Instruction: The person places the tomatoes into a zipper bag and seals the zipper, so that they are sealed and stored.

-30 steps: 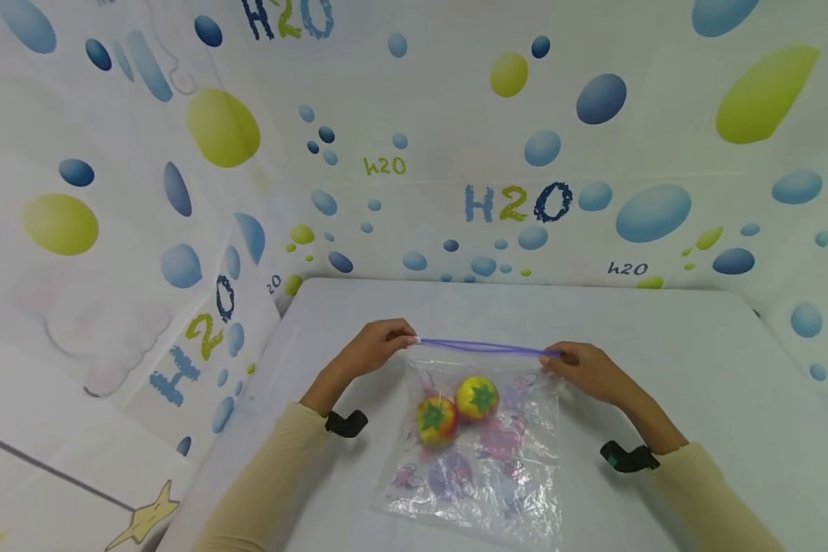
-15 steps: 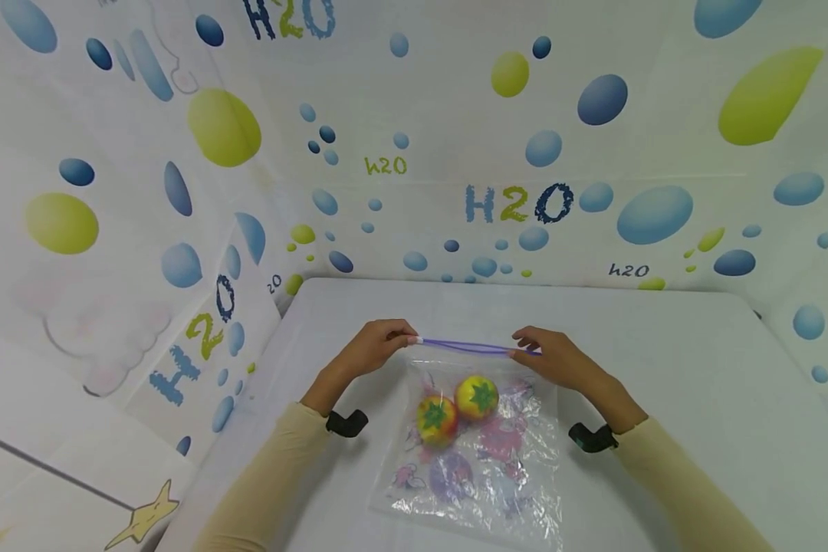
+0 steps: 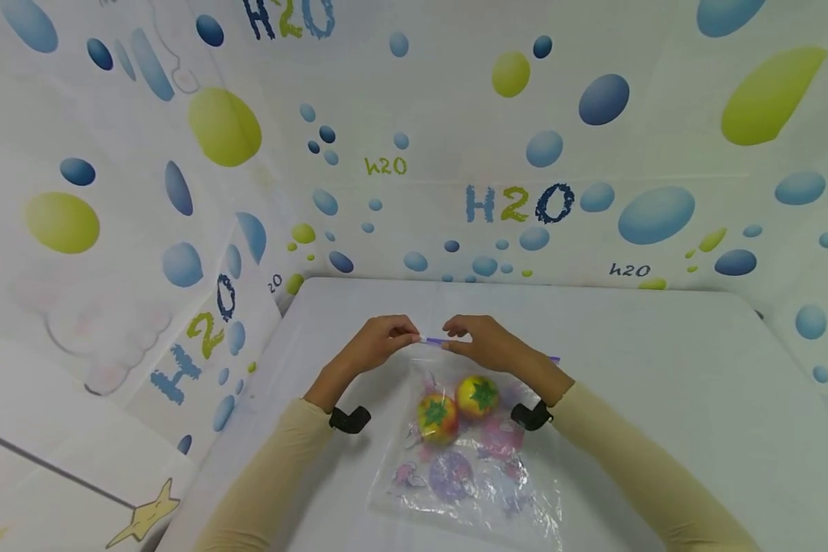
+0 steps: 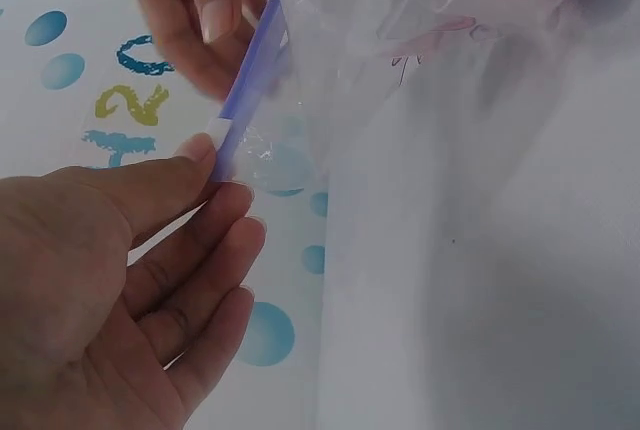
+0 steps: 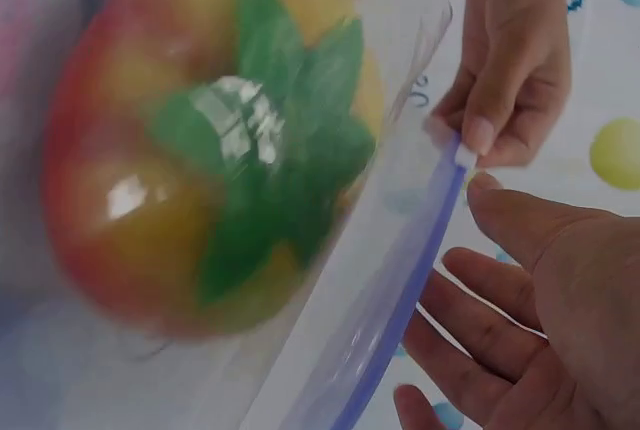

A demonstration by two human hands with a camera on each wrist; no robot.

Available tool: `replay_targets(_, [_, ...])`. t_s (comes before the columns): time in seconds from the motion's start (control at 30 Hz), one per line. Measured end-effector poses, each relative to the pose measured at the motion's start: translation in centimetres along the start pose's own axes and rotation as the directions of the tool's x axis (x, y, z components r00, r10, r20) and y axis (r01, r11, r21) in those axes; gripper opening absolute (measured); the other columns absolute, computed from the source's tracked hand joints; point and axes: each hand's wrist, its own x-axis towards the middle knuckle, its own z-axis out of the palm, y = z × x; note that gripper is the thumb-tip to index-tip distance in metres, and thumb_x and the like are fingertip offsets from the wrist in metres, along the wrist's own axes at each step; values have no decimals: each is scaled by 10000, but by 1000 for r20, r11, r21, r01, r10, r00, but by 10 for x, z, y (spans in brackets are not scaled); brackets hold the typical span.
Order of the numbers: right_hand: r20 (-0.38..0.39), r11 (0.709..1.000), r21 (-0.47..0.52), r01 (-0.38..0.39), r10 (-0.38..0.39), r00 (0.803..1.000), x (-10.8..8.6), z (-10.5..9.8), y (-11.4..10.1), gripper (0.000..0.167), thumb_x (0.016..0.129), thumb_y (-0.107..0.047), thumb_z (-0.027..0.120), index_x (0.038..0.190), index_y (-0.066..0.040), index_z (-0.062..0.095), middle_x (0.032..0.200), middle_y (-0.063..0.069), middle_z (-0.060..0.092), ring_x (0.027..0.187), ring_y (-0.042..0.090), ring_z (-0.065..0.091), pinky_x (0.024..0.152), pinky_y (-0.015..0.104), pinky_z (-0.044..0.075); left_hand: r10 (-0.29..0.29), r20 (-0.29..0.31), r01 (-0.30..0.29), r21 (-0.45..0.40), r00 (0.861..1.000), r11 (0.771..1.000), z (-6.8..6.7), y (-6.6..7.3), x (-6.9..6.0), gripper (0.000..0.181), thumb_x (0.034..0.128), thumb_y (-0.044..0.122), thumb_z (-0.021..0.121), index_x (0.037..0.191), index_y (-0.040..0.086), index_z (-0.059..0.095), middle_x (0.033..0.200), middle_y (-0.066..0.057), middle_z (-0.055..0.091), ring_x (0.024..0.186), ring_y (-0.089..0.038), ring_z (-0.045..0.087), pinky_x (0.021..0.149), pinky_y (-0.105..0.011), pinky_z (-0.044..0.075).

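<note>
A clear zip bag [image 3: 469,502] with pink and purple prints lies on the white table, its purple zip strip [image 5: 415,280] along the far edge. Two yellow-red tomatoes [image 3: 478,396] with green leafy tops are inside; one tomato [image 5: 200,200] fills much of the right wrist view. My left hand [image 4: 110,250] pinches the left end of the strip at the white slider [image 4: 219,130] between thumb and forefinger. Close beside it, my right hand [image 3: 493,345] is at the strip, thumb near the slider and fingers loosely spread beyond the strip [image 5: 480,330].
The white table [image 3: 662,368] reaches back to a wall [image 3: 414,92] patterned with blue and green drops and H2O lettering. A similar sheet hangs at the left. Black wrist cameras [image 3: 349,419] sit under both beige sleeves [image 3: 269,475].
My right hand has slid left along the purple strip, from its right end to close beside my left hand. The left hand keeps its pinch; the bag and tomatoes have barely moved.
</note>
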Motion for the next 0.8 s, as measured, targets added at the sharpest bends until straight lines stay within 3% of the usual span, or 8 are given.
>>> replay_targets(0.13, [21,1000,-13,21,-21,1000,16,7,-12,391,1034,-273,706,1329,-21,665,1271,143,734,1185,298,687,1039,477,543,12,-2,-12,-9,1000,1000,-1,1,0,107,1045,200,684,1054,120,755,1037,-44,776,978,-169,707,918,-393,576])
replay_targets(0.3, [30,999,15,40,-40,999,31,15,-21,332,1027,-278,713,1279,-63,692,1117,72,768,1052,219,709,945,393,580,34,-14,-34,-22,999,999,-2,4,-2,82,1039,176,688,1034,120,747,1016,-22,778,978,-169,714,918,-390,567])
replay_targets(0.5, [4,997,42,58,-59,998,34,19,-25,211,1020,-260,714,1145,-91,729,995,14,756,937,155,676,864,344,566,64,-32,-65,-33,997,997,1,7,-3,80,1037,149,681,1015,103,743,1017,-38,787,999,-206,727,940,-423,570])
replay_targets(0.7, [-17,996,50,77,-77,997,33,21,-26,161,1013,-222,714,1085,-80,737,989,85,776,889,150,661,842,345,552,103,-44,-104,-4,994,995,1,5,-3,71,1032,127,681,1008,109,745,1049,-38,789,1025,-217,733,945,-429,574])
replay_targets(0.8, [-19,995,43,92,-91,996,35,21,-25,148,1011,-214,716,1068,-80,746,980,59,780,870,127,657,828,322,544,112,-46,-112,3,993,994,0,4,-4,65,1026,123,686,1004,119,748,1057,-31,787,1021,-212,734,930,-423,577])
